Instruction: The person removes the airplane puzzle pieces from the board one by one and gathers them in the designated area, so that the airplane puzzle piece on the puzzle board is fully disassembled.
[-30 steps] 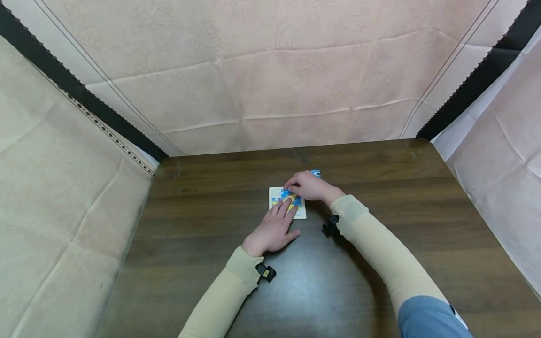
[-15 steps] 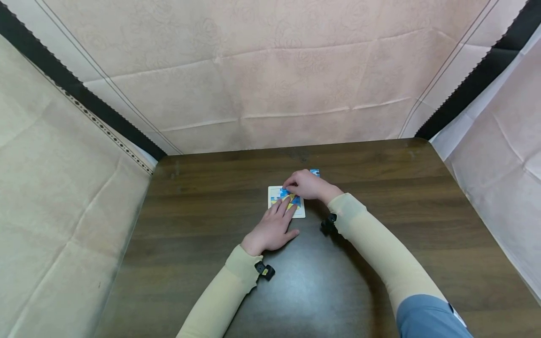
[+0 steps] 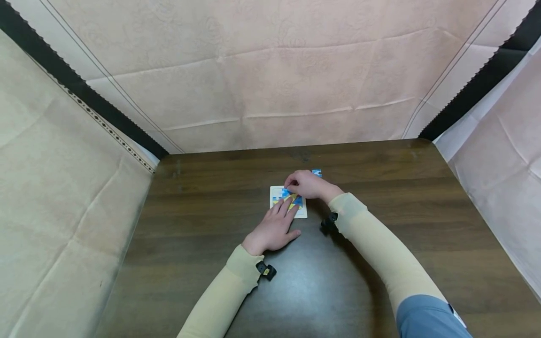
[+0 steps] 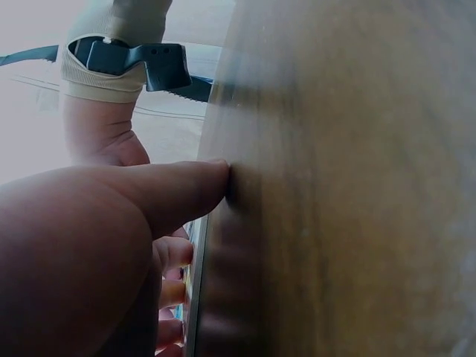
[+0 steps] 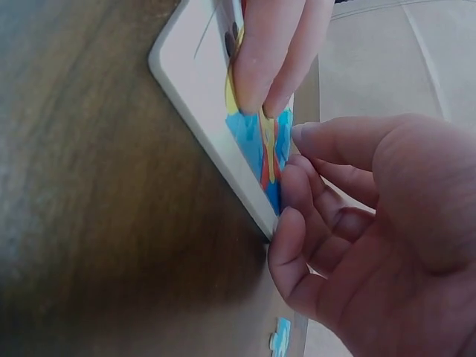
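A small jigsaw puzzle in a white frame (image 3: 276, 190) lies on the table, with a blue and yellow picture inside. My left hand (image 3: 274, 230) rests on its near part, fingers straight and thumb spread out on the wood. Two left fingertips (image 5: 256, 82) press the picture in the right wrist view. At the puzzle's far edge, my right hand (image 3: 310, 185) pinches a blue puzzle piece (image 5: 284, 134) between thumb and curled fingers. The right hand hides part of the picture in the head view.
One loose blue puzzle piece (image 3: 317, 173) lies beyond the right hand, toward the table's far edge. The brown wooden table (image 3: 203, 211) is bounded by pale cloth walls (image 3: 274, 94) at the back and both sides.
Both hands keep their places on the puzzle, and the loose piece stays where it was. Only a slight shift of the head view shows.
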Demonstrator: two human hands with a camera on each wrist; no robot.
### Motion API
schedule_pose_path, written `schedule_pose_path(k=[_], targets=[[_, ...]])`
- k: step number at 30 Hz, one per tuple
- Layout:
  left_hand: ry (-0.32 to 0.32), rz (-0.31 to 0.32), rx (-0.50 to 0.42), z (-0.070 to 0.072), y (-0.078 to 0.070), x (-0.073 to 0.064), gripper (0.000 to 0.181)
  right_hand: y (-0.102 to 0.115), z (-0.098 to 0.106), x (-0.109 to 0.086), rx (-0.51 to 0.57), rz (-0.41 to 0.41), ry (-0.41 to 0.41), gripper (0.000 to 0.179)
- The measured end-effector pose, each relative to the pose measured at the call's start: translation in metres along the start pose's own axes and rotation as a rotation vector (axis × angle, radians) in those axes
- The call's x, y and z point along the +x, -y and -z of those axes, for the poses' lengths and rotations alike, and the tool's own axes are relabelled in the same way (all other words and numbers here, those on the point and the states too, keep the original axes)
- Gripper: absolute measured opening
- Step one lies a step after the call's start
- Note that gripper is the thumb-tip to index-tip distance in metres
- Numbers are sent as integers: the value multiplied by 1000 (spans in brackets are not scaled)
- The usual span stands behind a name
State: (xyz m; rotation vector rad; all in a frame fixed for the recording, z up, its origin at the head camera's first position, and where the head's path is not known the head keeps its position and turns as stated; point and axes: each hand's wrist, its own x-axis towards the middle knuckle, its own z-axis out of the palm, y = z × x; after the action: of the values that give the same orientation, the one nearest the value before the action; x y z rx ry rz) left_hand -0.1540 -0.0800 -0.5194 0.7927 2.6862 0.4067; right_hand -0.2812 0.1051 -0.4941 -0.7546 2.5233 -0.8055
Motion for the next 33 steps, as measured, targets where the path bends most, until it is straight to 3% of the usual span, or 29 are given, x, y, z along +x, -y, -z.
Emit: schedule_pose_path(k=[33], targets=[[21, 14, -14, -2, 5, 2, 81, -8, -5, 4, 116, -20, 10, 15]])
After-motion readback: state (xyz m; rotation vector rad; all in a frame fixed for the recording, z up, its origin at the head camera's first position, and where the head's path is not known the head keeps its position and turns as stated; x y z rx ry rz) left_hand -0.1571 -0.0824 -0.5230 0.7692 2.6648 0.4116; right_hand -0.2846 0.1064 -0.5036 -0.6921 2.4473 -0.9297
